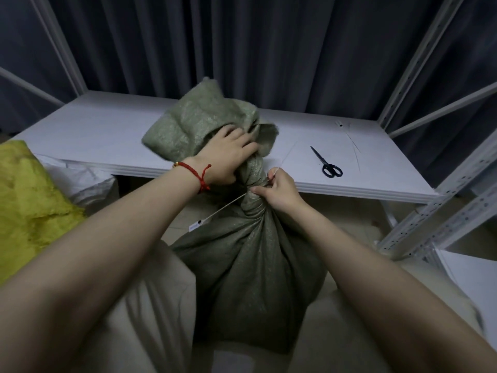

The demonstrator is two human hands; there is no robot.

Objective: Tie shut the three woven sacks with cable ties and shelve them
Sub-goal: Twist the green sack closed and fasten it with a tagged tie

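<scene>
A grey-green woven sack [250, 265] stands on the floor between my knees, its neck twisted and gathered. My left hand [228, 154] grips the bunched neck just below the loose flared top, which leans onto the white shelf board [94, 135]. My right hand [279, 188] pinches a white cable tie [220, 210] that lies around the neck. The tie's head end hangs down to the left and its thin tail runs up to the right. A yellow woven sack [24, 200] sits at the far left with a white sack [88, 181] behind it.
Black scissors [326, 162] lie on the shelf board to the right of the sack. Spare cable ties [352, 142] lie farther right near the back. White metal shelf uprights [430, 216] rise on the right, and dark curtains hang behind.
</scene>
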